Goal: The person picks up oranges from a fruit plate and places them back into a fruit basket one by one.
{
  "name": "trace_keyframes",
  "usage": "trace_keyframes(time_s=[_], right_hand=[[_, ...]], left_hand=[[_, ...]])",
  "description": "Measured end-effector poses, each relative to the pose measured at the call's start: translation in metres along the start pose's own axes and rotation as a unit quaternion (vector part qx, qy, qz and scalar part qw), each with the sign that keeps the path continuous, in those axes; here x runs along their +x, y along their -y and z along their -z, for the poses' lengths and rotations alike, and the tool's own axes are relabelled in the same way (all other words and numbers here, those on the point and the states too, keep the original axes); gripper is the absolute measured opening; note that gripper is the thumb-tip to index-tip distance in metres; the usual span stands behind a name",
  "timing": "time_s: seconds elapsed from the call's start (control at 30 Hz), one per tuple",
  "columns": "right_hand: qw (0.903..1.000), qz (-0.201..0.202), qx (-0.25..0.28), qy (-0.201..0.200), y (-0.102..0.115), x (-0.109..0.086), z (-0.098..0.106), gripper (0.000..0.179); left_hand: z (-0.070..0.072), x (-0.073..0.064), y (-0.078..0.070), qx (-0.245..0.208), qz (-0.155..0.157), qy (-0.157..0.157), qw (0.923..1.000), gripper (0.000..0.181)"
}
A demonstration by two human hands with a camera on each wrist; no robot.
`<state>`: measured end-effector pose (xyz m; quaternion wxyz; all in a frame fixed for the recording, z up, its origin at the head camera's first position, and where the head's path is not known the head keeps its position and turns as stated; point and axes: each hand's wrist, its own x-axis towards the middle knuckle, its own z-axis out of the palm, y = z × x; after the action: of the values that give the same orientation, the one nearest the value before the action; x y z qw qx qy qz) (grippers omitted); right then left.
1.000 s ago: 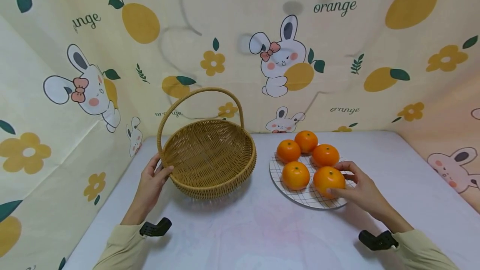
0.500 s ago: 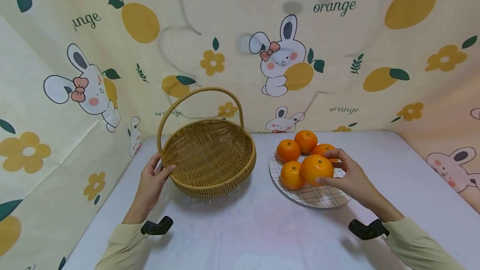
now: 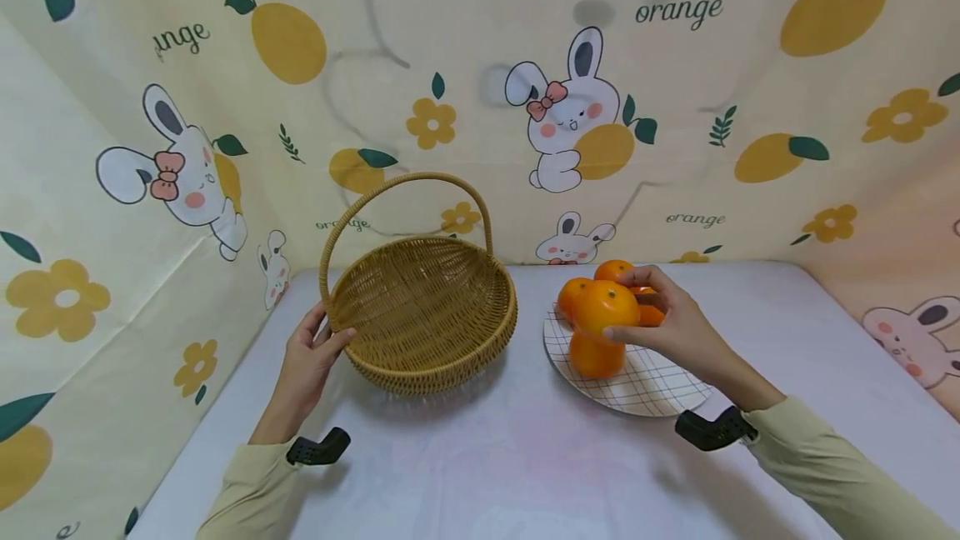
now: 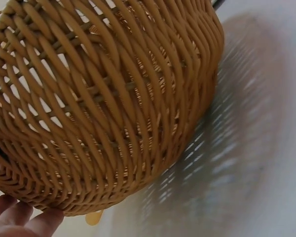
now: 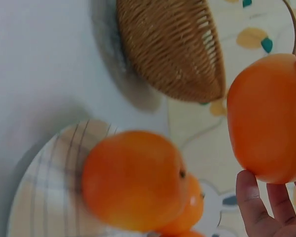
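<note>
A round wicker basket (image 3: 423, 315) with a tall arched handle stands at the left, its opening tilted toward me. My left hand (image 3: 306, 357) grips its left rim beside the handle's foot, thumb in front and fingers behind; fingertips (image 4: 47, 219) show against the weave in the left wrist view. My right hand (image 3: 686, 327) holds an orange (image 3: 606, 311) between thumb and fingers, raised over the plate. Below it, another orange (image 3: 596, 357) sits on the round plate (image 3: 667, 386) with a grid pattern. More oranges lie behind, partly hidden by the hand and held fruit.
A white-covered table (image 3: 480, 473) carries basket and plate, with a strip of tabletop between them. Patterned cloth (image 3: 465, 107) with rabbits and fruit hangs close behind and along both sides. A black wrist device (image 3: 716, 427) sits on each arm.
My right hand has lifted the orange off the plate's front right and carried it up and left, over the other fruit. My left hand and the basket stay put.
</note>
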<state>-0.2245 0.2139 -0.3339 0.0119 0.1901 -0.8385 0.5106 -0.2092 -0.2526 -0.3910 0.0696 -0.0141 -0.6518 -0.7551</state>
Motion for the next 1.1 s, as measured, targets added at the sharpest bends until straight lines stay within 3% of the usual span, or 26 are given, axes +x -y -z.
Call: trace_keyframes(time_s=[0.37, 0.63, 0.87, 1.1], right_hand=[[0.9987, 0.033, 0.032, 0.023, 0.033, 0.038, -0.022, 0.062], [0.9968, 0.038, 0.051, 0.048, 0.053, 0.059, -0.042, 0.062], [0.9961, 0.047, 0.057, 0.049, 0.067, 0.073, -0.059, 0.06], [0.9948, 0.054, 0.068, 0.052, 0.074, 0.088, -0.078, 0.058]], left_hand=[[0.002, 0.003, 0.001, 0.015, 0.0, 0.008, 0.9999, 0.066], [-0.003, 0.005, -0.003, 0.001, -0.008, -0.021, 0.9997, 0.065], [-0.004, 0.007, -0.005, 0.022, -0.005, -0.036, 0.9991, 0.065], [-0.004, 0.003, -0.006, 0.021, 0.004, -0.022, 0.9995, 0.065]])
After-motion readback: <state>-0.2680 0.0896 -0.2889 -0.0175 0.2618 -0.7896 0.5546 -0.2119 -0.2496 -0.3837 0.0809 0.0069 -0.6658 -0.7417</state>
